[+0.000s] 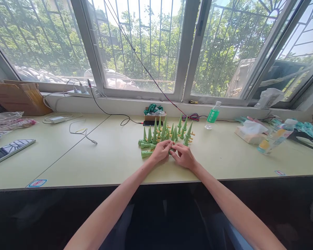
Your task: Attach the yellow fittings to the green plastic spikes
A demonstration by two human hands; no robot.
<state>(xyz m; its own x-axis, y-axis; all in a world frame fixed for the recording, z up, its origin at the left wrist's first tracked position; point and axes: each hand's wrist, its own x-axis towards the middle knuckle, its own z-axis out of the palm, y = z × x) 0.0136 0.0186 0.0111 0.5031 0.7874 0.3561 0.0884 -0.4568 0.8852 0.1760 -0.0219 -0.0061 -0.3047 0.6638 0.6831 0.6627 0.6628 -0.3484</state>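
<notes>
Both my arms reach out over the pale green table (114,163). My left hand (161,150) and my right hand (184,155) meet at the table's middle, fingers curled together around a small green piece between them that is mostly hidden. Just beyond them stands a cluster of several green cone-shaped spikes (169,132), upright, with small yellow parts among them. A few more green cones (146,148) lie on their sides to the left of my left hand.
A green-labelled water bottle (213,116) stands at the right of the cones. A tissue pack (250,133) and another bottle (273,139) lie farther right. A phone (152,123), cables, a power strip (79,92), a tablet (9,151) and a cardboard box (18,97) are at left and back.
</notes>
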